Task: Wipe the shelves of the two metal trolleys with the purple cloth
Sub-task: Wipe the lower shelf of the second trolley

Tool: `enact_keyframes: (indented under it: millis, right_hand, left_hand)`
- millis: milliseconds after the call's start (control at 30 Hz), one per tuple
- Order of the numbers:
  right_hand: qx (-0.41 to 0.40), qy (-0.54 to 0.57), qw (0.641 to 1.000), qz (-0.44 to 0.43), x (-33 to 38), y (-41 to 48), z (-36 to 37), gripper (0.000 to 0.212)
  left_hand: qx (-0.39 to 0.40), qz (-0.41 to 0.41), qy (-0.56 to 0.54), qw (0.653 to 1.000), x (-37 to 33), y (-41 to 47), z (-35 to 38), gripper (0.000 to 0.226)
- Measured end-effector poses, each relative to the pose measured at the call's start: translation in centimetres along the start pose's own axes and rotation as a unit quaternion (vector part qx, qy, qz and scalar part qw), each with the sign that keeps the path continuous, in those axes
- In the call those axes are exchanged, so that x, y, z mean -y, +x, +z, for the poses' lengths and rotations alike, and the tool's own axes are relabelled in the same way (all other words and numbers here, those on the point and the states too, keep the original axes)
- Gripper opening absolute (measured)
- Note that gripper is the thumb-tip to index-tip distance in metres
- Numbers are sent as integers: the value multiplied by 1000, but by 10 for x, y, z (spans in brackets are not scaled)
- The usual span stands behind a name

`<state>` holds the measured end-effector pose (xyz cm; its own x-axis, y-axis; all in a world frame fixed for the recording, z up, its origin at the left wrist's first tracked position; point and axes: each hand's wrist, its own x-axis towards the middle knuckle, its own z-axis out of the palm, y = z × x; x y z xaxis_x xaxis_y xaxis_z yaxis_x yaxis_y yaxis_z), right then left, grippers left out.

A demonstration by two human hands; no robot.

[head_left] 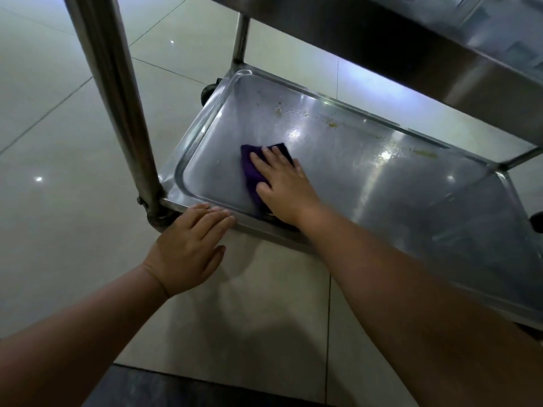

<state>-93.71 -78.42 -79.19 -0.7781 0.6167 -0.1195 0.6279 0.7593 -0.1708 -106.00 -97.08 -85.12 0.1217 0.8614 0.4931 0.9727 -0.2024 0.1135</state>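
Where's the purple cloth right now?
In the head view, the purple cloth lies on the trolley's bottom shelf, toward its left end, under the right hand. The left hand rests on the near rim beside it.

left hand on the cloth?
No, the left hand rests on the front rim of the bottom shelf, while the right hand presses the purple cloth.

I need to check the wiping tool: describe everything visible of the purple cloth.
The dark purple cloth looks soft and folded, lying flat on the lower stainless-steel tray shelf, toward its near-left part. The right hand presses on it with straight fingers, covering most of it; only its left and far edges show. The left hand rests on the shelf's rim, apart from it.
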Motion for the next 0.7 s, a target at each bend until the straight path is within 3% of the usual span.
enact_keyframes:
  millis: [233,333,500,600,700]
  right_hand:
    - [-79,44,985,150,-84,-74,-15,68]
    - [-99,87,965,228,-113,-106,-18,57]
    - [-89,-13,920,381,-143,-123,-18,55]
    - [-80,40,902,423,-139,-101,-17,55]
    - [-55,16,912,406,-122,-69,-15,54]
  left_hand:
    - [-7,-25,-33,999,4,3,-4,45]
    - [-19,-56,-8,998,8,6,-4,45]
    - [-58,-69,10,996,13,11,-6,41]
    - [-86,-70,-7,994,16,15,-4,31]
    - [-102,-79,-18,991,17,16,-2,28]
